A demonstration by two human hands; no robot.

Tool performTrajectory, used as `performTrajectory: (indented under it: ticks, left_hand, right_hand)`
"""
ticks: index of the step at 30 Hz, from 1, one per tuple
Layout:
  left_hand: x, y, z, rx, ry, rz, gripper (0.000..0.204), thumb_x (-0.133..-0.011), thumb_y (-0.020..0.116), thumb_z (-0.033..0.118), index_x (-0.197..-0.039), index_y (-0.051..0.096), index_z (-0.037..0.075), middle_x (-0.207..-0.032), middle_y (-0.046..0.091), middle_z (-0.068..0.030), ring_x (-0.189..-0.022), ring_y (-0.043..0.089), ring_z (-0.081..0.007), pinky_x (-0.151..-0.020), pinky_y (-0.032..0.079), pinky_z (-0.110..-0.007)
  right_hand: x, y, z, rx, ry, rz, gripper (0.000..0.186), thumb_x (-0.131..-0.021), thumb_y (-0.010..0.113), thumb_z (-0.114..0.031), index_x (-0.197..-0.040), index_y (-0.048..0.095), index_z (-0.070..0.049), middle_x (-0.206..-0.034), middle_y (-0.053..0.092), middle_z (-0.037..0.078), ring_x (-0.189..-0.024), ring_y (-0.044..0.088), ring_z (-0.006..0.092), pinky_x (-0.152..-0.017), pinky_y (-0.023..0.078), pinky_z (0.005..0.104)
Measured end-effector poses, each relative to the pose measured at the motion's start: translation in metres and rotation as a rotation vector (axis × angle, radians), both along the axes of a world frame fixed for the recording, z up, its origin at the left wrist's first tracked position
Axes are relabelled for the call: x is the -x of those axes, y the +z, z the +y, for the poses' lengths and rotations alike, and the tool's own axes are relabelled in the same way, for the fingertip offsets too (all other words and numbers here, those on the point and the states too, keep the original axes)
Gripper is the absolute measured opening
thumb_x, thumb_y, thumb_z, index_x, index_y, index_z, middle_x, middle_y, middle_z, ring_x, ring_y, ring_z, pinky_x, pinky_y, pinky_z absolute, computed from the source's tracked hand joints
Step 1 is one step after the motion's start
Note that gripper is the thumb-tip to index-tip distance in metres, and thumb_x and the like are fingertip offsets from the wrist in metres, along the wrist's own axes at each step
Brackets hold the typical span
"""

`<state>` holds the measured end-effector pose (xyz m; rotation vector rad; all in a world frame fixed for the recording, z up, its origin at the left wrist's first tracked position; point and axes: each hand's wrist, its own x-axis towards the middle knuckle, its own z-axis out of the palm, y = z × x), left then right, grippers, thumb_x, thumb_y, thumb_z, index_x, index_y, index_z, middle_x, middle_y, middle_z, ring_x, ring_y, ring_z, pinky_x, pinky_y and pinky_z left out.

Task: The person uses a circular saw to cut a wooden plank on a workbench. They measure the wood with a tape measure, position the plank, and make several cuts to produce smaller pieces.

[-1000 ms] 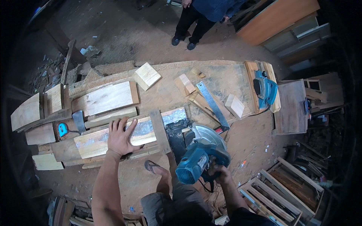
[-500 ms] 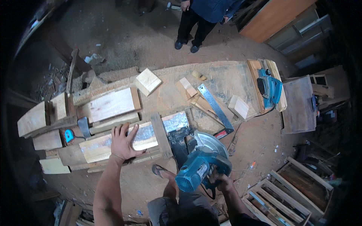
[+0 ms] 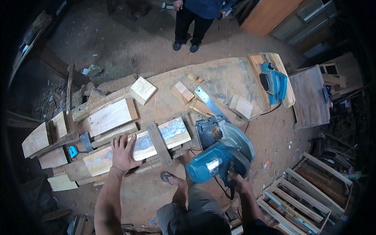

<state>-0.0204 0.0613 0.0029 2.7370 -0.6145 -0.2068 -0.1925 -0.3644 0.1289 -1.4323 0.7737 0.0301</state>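
My left hand (image 3: 123,154) rests with fingers spread on a long pale board (image 3: 98,160) streaked silvery blue. A dark wooden strip (image 3: 158,141) lies across that board, right of the hand. My right hand (image 3: 239,178) grips the handle of a teal circular saw (image 3: 205,162), which is to the right of the board, its dark baseplate tilted over part of a steel square (image 3: 205,100). A blue tape measure (image 3: 73,151) and a dark axe-like blade (image 3: 85,141) lie left of my left hand.
On the workbench (image 3: 168,90) are wooden blocks (image 3: 143,90) and a teal planer (image 3: 276,84) at the right end. A person in dark clothing (image 3: 188,23) stands beyond it. Orange panels (image 3: 266,15) lean at upper right; wooden frames (image 3: 305,188) lie at lower right.
The saw has moved right and been raised off the board, its base now tilted over the square, uncovering the board's right end. My left hand stays on the board.
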Motion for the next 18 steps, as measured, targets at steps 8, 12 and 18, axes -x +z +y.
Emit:
performTrajectory:
  ticks: [8,12,18]
  left_hand:
    - [-0.001,-0.003,0.001,-0.010,0.011,0.021,0.108,-0.053,0.083,0.054,-0.149,0.049,0.017,-0.143,0.044,-0.0191,-0.132,0.038,-0.0438,-0.114,0.022,-0.063]
    - [0.001,-0.007,0.001,-0.012,0.007,-0.011,0.108,-0.054,0.081,0.056,-0.149,0.049,0.017,-0.144,0.044,-0.0195,-0.132,0.038,-0.0443,-0.114,0.022,-0.062]
    - [0.000,-0.008,-0.002,-0.031,0.023,0.019,0.107,-0.055,0.080,0.057,-0.149,0.049,0.017,-0.144,0.044,-0.0199,-0.132,0.037,-0.0446,-0.114,0.023,-0.062]
  right_hand:
    - [-0.012,-0.001,0.000,-0.033,0.090,-0.041,0.028,-0.083,0.074,-0.011,-0.106,0.066,0.001,-0.080,0.066,0.003,-0.067,0.062,0.0134,-0.061,0.050,0.0299]
    - [-0.012,-0.003,-0.009,-0.006,0.092,0.000,0.039,-0.078,0.071,-0.004,-0.115,0.064,0.005,-0.082,0.065,0.007,-0.064,0.061,0.0168,-0.060,0.050,0.0319]
    - [-0.021,-0.002,-0.007,-0.041,0.146,0.045,0.032,-0.080,0.075,-0.010,-0.108,0.065,0.002,-0.081,0.066,0.005,-0.067,0.062,0.0139,-0.062,0.050,0.0303]
